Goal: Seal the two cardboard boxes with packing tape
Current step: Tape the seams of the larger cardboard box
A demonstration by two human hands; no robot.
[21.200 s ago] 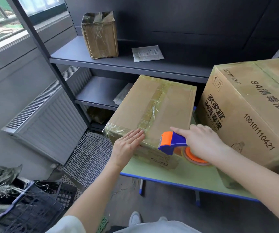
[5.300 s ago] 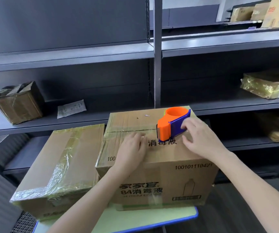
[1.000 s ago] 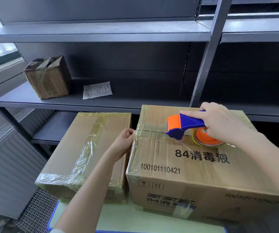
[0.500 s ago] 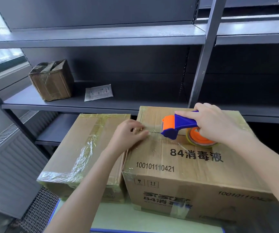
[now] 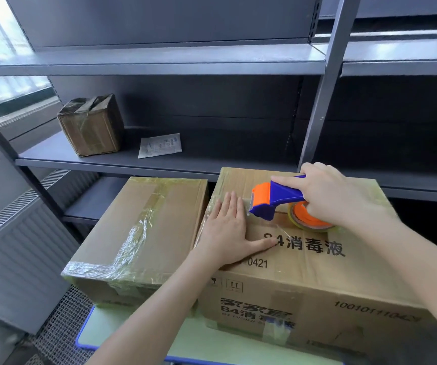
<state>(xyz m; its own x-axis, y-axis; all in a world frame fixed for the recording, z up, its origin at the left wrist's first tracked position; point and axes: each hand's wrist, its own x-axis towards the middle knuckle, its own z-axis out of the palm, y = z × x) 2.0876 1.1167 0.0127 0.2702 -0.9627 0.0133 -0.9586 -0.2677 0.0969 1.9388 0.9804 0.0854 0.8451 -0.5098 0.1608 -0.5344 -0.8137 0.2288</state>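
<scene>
Right grip, right of centre, is clenched round the handle of the tape dispenser; left grip lies released, palm flat on the printed box mid-frame. To do this well, I judge the palm should press the tape end firmly while the dispenser draws away low and straight along the flap seam. Its blade end sits just beside the left fingertips. Lower left, the taped box stands beside it on the counter.

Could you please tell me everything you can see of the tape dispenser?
The tape dispenser looks like plastic: blue handle and body, orange head, orange hub carrying a clear tape roll. The right hand grips its handle, holding it on top of the printed box, head pointing towards the left hand, which presses flat on the box.
</scene>
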